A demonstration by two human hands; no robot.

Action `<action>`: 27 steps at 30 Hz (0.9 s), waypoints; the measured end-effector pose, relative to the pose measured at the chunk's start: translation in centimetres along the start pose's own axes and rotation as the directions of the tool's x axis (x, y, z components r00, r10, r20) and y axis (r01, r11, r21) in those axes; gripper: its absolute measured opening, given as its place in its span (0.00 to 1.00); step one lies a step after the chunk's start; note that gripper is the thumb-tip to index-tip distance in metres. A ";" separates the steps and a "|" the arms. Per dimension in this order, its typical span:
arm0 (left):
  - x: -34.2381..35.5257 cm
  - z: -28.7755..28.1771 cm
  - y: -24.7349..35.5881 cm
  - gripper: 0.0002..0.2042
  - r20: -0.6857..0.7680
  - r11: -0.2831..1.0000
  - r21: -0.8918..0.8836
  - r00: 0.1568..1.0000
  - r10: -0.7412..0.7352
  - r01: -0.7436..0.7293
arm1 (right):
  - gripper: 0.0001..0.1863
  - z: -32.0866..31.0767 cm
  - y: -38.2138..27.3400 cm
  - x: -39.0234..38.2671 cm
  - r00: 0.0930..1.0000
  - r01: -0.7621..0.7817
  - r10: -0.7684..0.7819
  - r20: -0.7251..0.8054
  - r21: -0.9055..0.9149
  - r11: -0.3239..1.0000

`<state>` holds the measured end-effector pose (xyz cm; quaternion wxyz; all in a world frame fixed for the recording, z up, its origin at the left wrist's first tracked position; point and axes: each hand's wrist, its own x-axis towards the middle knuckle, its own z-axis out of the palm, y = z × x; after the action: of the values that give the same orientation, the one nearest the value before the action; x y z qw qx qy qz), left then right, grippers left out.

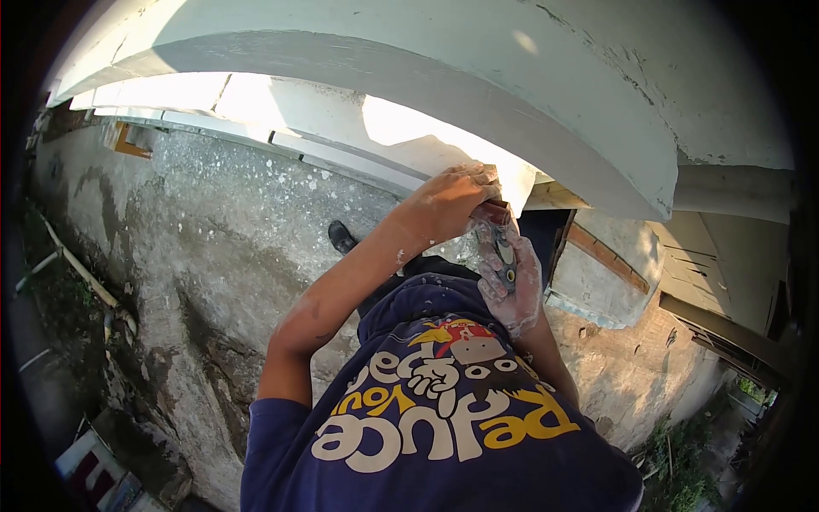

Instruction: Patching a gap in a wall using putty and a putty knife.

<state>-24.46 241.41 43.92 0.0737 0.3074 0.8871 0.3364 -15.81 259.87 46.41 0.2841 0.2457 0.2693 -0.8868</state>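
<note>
The small hand tool (510, 275), with a greyish handle and a round eye near its end, is in front of your waist, just beside the sunlit edge of a pale ledge (401, 81). Your right hand (522, 290) is wrapped around its handle, palm turned up (and whitened with powder). At the tool's upper end, a reddish-brown piece (495, 212) shows between your two hands. Your left hand (465, 192) is bent over that end with its fingers curled; whether it grips or only touches, you cannot tell from here. Below are your navy T-shirt (341, 491) and a dark shoe (343, 237) on the stained grey concrete (230, 205). Greenery (687, 461) grows at lower right.
</note>
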 end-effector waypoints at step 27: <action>3.6 -5.0 -3.5 0.19 0.387 0.987 -0.159 0.917 0.096 -0.036 | 0.20 4.6 7.1 4.0 0.927 0.373 -0.340 -0.160 0.269 0.888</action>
<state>-30.70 238.78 45.75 0.2617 0.3923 0.8156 0.3352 -15.41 250.61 45.03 0.0615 0.2792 0.1896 -0.9393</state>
